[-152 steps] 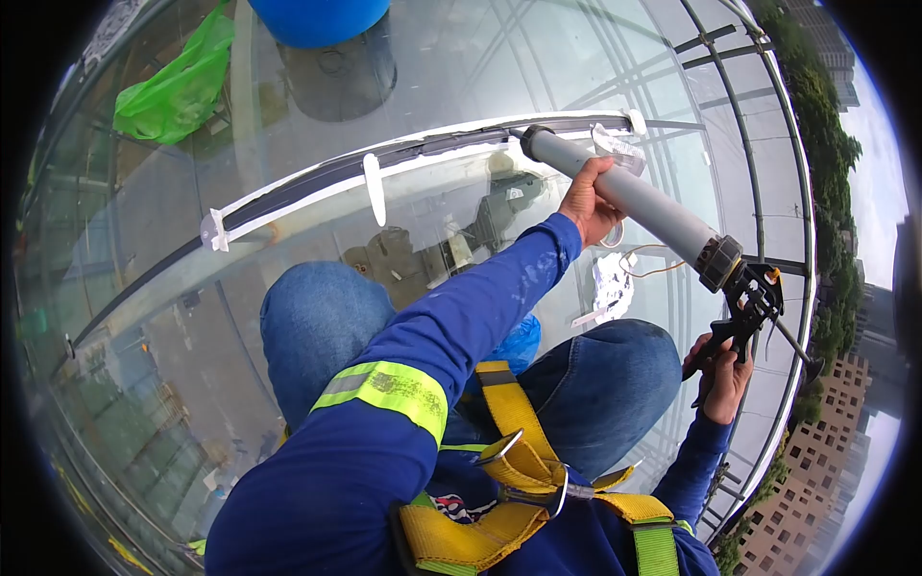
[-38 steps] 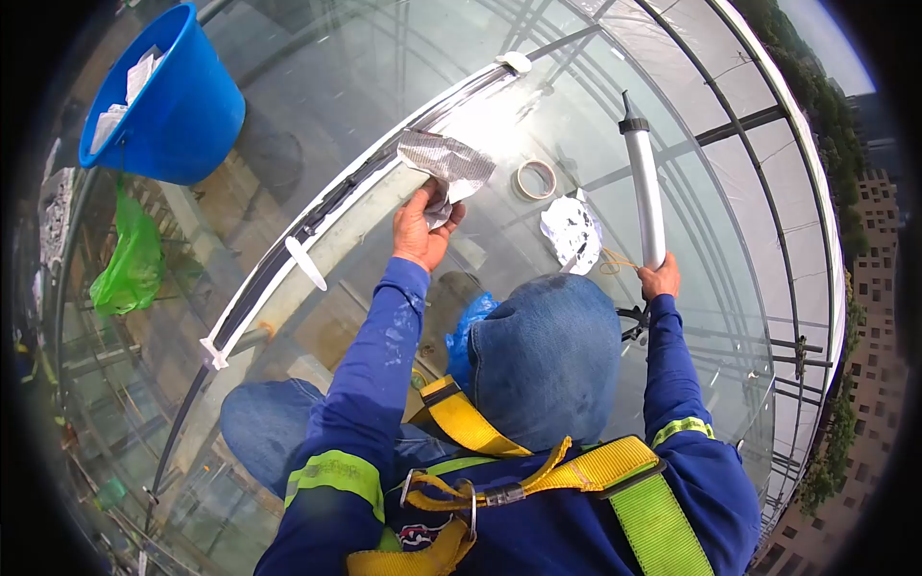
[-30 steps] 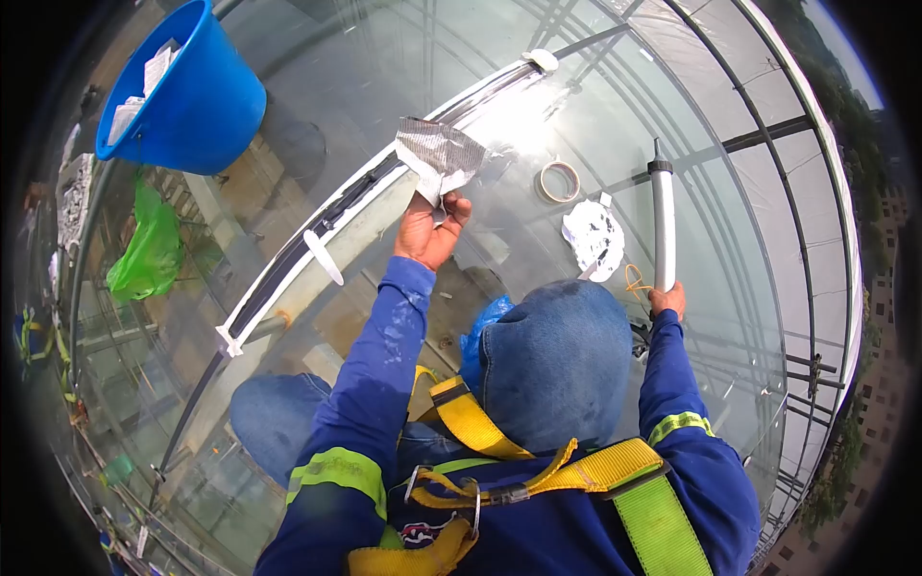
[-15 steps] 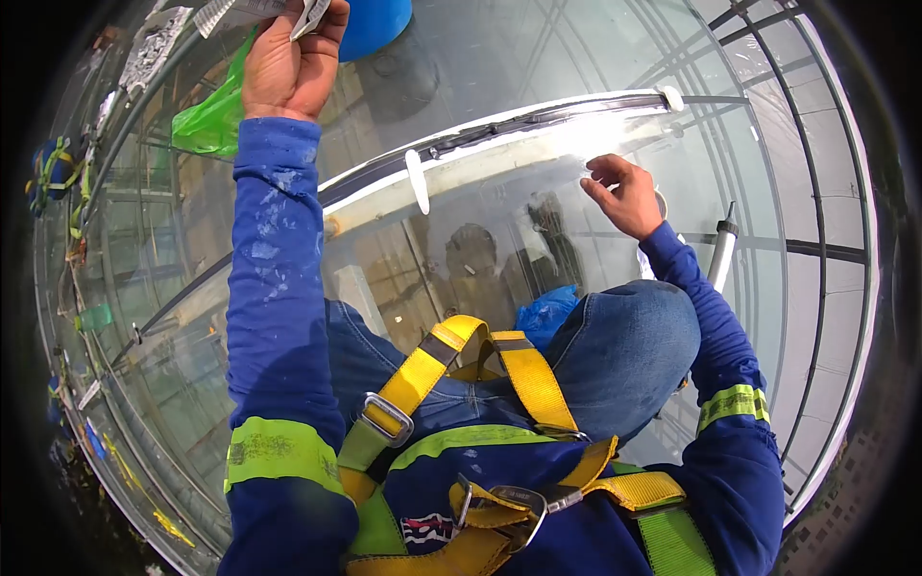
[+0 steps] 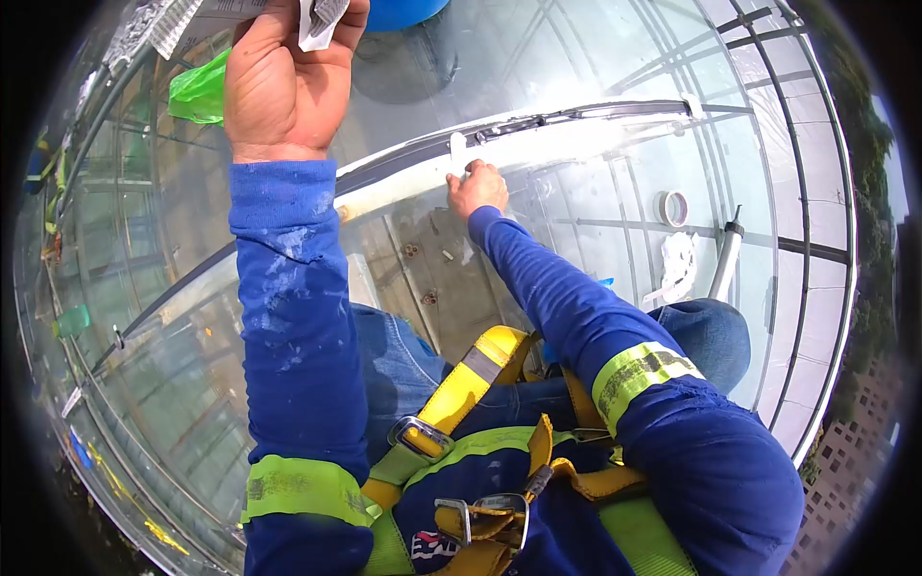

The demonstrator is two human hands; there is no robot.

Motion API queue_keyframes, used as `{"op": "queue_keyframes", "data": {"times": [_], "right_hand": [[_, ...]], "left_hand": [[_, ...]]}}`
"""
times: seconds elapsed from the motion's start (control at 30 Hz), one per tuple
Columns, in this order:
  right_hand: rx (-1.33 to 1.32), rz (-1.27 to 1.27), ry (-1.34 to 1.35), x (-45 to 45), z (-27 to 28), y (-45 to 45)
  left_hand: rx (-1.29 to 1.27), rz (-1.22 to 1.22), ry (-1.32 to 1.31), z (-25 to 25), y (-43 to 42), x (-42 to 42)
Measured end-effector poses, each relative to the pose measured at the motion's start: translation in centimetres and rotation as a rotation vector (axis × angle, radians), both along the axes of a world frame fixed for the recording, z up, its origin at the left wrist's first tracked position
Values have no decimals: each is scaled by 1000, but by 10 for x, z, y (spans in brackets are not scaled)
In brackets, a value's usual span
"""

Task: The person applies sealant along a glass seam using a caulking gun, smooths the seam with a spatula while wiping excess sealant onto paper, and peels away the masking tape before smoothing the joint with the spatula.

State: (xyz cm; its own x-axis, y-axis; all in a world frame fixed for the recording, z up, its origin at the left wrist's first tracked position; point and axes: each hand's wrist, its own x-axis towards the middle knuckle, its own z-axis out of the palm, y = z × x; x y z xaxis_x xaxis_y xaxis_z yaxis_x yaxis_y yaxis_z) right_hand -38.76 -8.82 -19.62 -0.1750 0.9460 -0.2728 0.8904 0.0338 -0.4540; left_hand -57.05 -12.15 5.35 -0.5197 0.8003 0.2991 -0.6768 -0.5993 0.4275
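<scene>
Left hand [image 5: 288, 101]: half-curling, gripping paper [image 5: 320, 21]
Right hand [image 5: 478, 189]: partly curling, meeting stick [image 5: 458, 147]; grip unclear
Stick: lying at 11 o'clock, pointing 12

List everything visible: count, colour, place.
paper: some, white, upper left
bag: one, green, upper left
bucket: one, blue, top
stick: one, white, upper centre
seam: one, black, upper centre
tape roll: one, white, right
crumpled sheet: one, white, right
tube: one, grey, right
glass: uncounted, greenish, beneath
trees: uncounted, green, far right
building: one, tan, lower right
harness: one, yellow, chest
jeans: one, blue, lap
sleeves: two, blue, arms
left hand: one, bare, upper left
right hand: one, bare, centre
</scene>
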Motion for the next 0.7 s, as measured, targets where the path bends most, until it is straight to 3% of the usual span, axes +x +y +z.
{"op": "queue_keyframes", "data": {"times": [0.1, 0.27, 0.43, 0.57, 0.7], "right_hand": [[-16, -54, -5, -3, -13, 4], [-52, -162, 86, 5, -12, 14], [-6, -148, 221, 6, -21, 19], [76, -166, 88, 6, -21, 23], [47, -199, 69, 14, -18, 41]], "left_hand": [[-123, 45, -256, 3, -6, -5], [40, 14, -11, -19, -5, -17], [61, -80, -132, -7, -6, -10], [61, -189, -236, -5, -12, -16], [71, -220, -159, 8, -15, -22]]}}
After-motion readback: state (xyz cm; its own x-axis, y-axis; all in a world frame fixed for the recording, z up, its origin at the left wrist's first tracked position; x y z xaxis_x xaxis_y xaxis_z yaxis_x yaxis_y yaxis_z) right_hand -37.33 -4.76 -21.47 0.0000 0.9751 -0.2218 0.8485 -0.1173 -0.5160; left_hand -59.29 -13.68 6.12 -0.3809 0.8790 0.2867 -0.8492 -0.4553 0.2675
